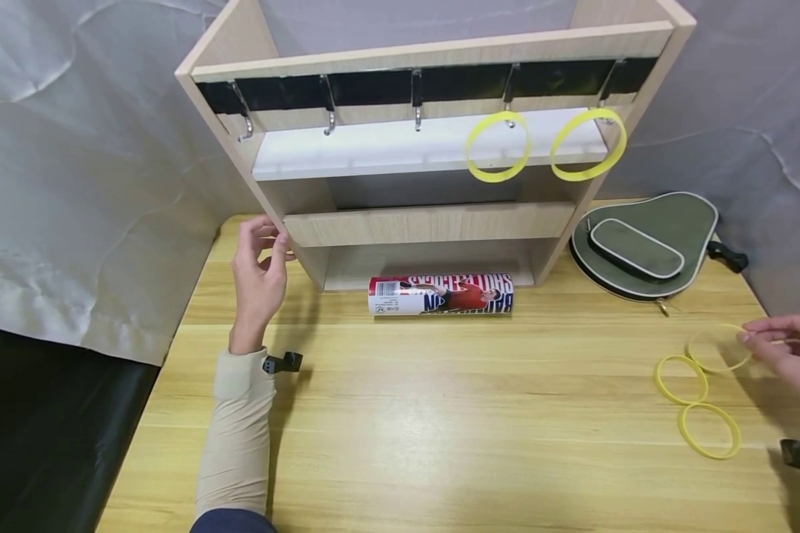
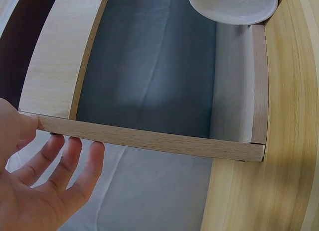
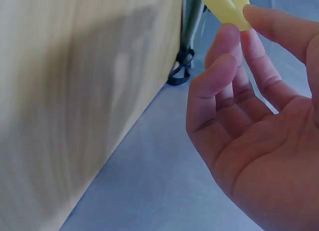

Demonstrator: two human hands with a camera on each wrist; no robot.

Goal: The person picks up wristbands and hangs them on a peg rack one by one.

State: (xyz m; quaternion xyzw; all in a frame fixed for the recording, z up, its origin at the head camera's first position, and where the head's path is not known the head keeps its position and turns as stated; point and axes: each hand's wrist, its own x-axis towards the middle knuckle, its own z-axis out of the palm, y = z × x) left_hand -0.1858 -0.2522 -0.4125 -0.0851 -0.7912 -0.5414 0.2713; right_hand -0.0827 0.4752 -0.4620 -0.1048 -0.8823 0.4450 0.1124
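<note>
1. The yellow ring (image 3: 222, 7) is pinched at its edge between the right hand's (image 1: 792, 357) thumb and fingertips, beside the table's right side. A second yellow strand shows past the fingers in the head view; whether it belongs to another ring, I cannot tell.
2. Being round, the ring has no long axis; in the right wrist view its band slants up and left, away from the fingertips. The right hand is plainly the nearer one; the left is well apart, across the table.
3. Two loose rings, an upper one (image 1: 658, 377) and a lower one (image 1: 716, 456), lie just beside the held ring, nearer the person.
4. The row of hooks (image 1: 417, 92) on the wooden rack (image 1: 433, 224) lies forward and to the left of the right hand. Two hanging rings (image 1: 496, 177) are at the two rightmost hooks.
5. The left hand (image 1: 260, 277) holds the rack's left side panel, thumb at its front edge, fingers curled against the outer side.
6. A printed tube (image 1: 440, 295) lies crosswise before the rack; a green case (image 1: 696, 222) rests between rack and right hand, farther back on the table (image 1: 440, 414).
</note>
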